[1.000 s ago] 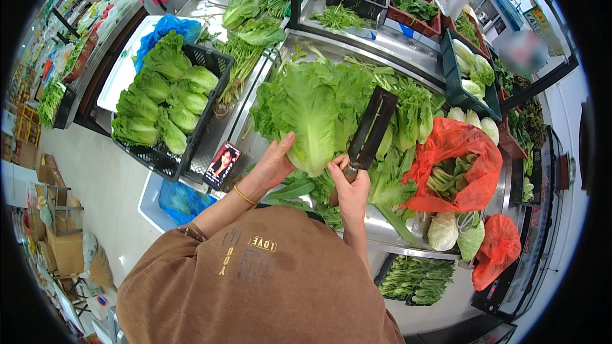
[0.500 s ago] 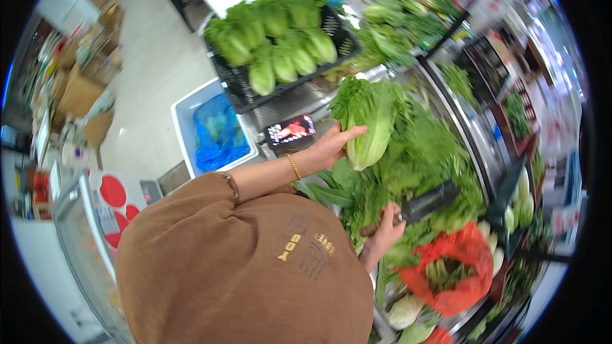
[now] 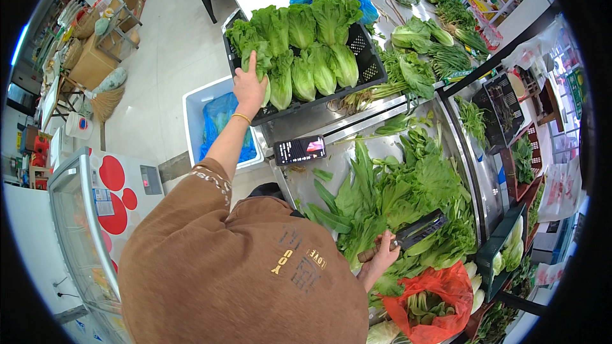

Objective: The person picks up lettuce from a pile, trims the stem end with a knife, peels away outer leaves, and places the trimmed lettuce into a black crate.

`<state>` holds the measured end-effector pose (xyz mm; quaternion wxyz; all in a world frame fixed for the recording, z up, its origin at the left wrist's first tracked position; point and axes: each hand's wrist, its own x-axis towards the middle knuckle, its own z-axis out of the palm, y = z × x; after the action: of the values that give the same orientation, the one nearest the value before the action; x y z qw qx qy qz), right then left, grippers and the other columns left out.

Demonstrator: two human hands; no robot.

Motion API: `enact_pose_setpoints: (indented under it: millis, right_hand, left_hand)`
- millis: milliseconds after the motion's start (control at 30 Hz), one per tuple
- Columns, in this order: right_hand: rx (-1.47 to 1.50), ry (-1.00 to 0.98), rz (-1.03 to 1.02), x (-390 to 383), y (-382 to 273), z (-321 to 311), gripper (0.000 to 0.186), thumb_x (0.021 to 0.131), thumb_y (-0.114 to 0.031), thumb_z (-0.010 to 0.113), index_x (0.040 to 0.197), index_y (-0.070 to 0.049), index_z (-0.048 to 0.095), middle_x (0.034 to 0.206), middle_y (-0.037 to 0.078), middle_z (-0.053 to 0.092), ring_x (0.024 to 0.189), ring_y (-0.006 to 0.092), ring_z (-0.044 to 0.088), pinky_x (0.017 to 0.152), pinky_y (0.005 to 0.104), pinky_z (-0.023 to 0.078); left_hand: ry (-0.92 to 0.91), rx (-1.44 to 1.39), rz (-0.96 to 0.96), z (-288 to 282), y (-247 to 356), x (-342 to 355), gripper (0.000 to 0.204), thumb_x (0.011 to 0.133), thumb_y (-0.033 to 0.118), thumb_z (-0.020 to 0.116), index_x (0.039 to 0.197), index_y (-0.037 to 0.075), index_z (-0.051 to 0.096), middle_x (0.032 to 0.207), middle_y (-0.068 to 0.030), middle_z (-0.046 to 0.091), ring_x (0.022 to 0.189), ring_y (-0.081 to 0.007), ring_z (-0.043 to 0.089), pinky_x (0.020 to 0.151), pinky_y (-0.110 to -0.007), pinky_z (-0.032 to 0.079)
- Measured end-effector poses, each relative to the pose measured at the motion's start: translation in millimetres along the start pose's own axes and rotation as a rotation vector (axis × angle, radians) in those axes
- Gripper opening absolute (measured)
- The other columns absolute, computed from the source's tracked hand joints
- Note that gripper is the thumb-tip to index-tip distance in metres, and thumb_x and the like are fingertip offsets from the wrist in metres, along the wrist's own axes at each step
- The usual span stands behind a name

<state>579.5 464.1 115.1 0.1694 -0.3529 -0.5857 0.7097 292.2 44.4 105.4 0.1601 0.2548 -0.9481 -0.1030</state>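
Counter (image 3: 338, 160) | left grip (image 3: 250, 92) moved to crated lettuce (image 3: 261, 56) | right grip (image 3: 384, 255) (knife (image 3: 422, 228) kept)

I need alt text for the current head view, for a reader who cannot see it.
A person has the left hand at lettuce in the left end of a black crate, while the right hand holds a knife above loose leaves. A phone lies on the metal counter; a red bag of greens sits lower right.

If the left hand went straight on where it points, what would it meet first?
Most likely the lettuce at the left end of the black crate; the left hand appears to touch it, though depth is unclear.
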Motion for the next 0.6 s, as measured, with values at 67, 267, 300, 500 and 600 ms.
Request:
enact_pose_setpoints:
  millis: [67,267,300,500,600]
  right_hand:
    - [-0.010,-0.012,-0.024,3,-6,4,0.017,0.089,-0.013,0.070,0.090,-0.008,0.054,0.082,0.001,0.060,0.071,0.0098,0.056,0.067,0.0265,0.047]
    - [-0.078,0.023,0.018,-2,-10,4,0.018,0.089,-0.014,0.070,0.092,-0.007,0.054,0.081,0.002,0.059,0.072,0.0110,0.057,0.067,0.0272,0.047]
    - [-0.073,0.060,0.049,-5,-8,0,0.018,0.089,-0.015,0.070,0.093,-0.007,0.054,0.081,0.002,0.059,0.072,0.0109,0.057,0.067,0.0272,0.047]
    - [-0.055,0.194,0.088,-3,-9,-7,0.018,0.089,-0.014,0.068,0.094,-0.006,0.053,0.079,0.003,0.058,0.071,0.0114,0.054,0.066,0.0286,0.044]
    - [-0.062,0.201,0.072,14,-9,-18,0.018,0.090,-0.016,0.068,0.092,-0.008,0.053,0.077,0.002,0.058,0.068,0.0105,0.054,0.064,0.0268,0.045]
  left_hand:
    - [-0.089,0.085,-0.050,21,4,4,0.089,0.078,0.033,0.074,0.151,0.024,0.023,0.108,-0.0227,0.048,0.090,-0.0408,0.059,0.078,-0.046,0.053]
    - [-0.327,0.223,-0.213,87,-3,46,0.094,0.078,0.036,0.070,0.150,0.005,0.019,0.117,-0.0327,0.055,0.097,-0.0446,0.062,0.078,-0.044,0.055]
    - [-0.409,0.154,-0.160,78,-5,48,0.097,0.077,0.041,0.070,0.151,0.006,0.018,0.120,-0.0338,0.052,0.099,-0.0451,0.061,0.081,-0.044,0.054]
    - [-0.382,0.057,0.033,-17,6,21,0.102,0.077,0.053,0.073,0.153,0.017,0.015,0.139,-0.0291,0.036,0.104,-0.0457,0.060,0.086,-0.049,0.052]
    - [-0.300,0.156,0.028,35,-3,8,0.094,0.079,0.042,0.073,0.152,0.017,0.020,0.138,-0.0282,0.035,0.104,-0.0437,0.058,0.082,-0.046,0.054]
